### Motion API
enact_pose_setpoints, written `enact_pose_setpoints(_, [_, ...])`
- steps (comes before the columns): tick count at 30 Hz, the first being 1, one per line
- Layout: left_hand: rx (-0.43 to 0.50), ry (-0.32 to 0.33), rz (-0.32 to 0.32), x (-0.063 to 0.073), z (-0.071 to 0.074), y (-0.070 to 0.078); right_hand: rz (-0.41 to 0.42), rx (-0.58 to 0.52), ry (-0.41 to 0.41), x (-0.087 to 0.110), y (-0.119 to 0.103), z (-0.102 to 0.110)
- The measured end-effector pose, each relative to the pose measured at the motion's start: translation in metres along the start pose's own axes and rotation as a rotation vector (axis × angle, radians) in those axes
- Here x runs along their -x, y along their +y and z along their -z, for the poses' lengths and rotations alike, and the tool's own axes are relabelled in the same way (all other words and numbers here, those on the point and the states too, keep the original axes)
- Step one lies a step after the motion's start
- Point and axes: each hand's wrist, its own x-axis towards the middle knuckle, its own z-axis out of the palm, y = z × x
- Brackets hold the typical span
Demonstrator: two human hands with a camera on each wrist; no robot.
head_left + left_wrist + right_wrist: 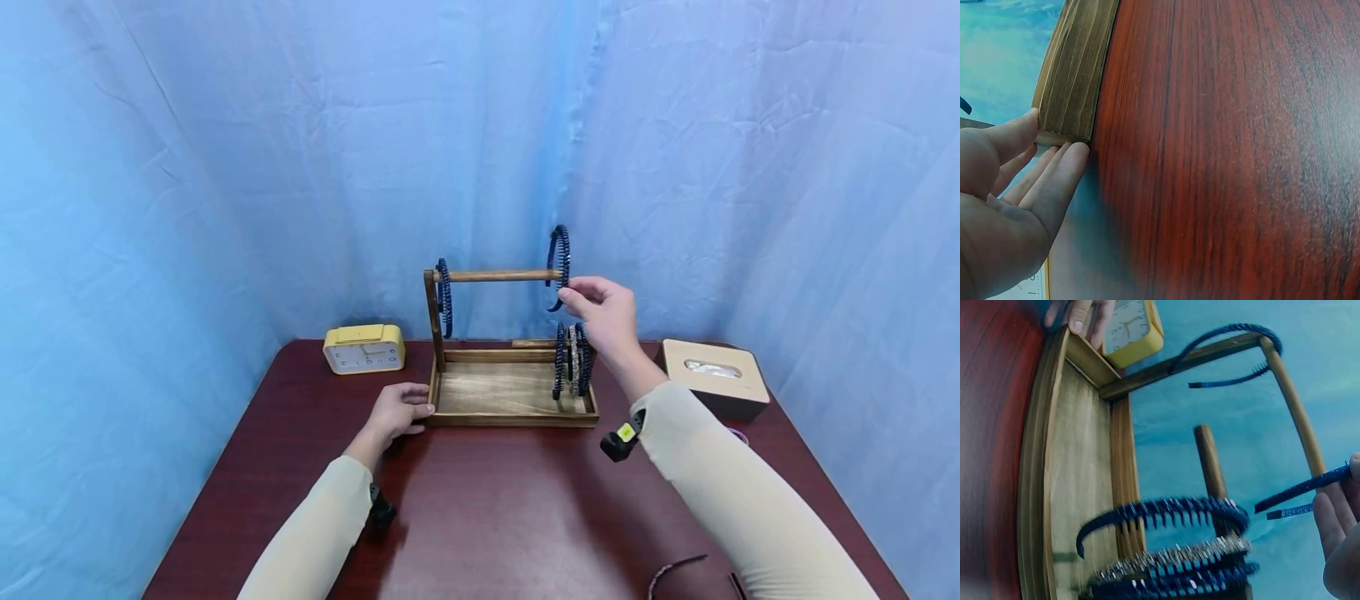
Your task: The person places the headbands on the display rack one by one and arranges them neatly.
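A wooden headband stand (517, 420) has a tray base, an upper rod (498, 276) and a lower rod. With thumb and fingers, my left hand (397, 410) grips the tray's left front corner, seen close in the left wrist view. My right hand (606, 321) pinches a dark blue toothed headband (566, 250) at the upper rod's free right end. Another dark blue headband (446, 300) hangs at that rod's left end, by the upright. Two dark headbands and a glittery silver one (1175, 555) hang on the lower rod (1209, 456), over the tray's right side.
Left of the stand is a yellow alarm clock (363, 350). A tissue box (716, 375) with a light wooden top stands to the right. Near the front right of the dark red table (480, 500) lies a thin dark headband (671, 568), partly cut off. Blue curtains surround the table.
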Motion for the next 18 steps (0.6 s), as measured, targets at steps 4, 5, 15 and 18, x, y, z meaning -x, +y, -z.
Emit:
enact_pose_setpoints(4, [0.007, 0.005, -0.001, 0.001, 0.001, 0.002, 0.002, 0.009, -0.055, 0.003, -0.003, -0.017])
enact_pose_setpoints(5, [0.006, 0.005, -0.001, 0.001, 0.001, 0.002, 0.000, 0.021, -0.068, 0.004, -0.003, -0.021])
enact_pose_setpoints(15, [0.004, 0.001, -0.006, -0.001, 0.001, -0.001, -0.028, 0.091, -0.200, 0.009, -0.005, -0.064])
enact_pose_setpoints(18, [0.007, 0.000, -0.009, -0.002, 0.001, -0.001, -0.029, 0.098, -0.206, 0.010, -0.005, -0.076])
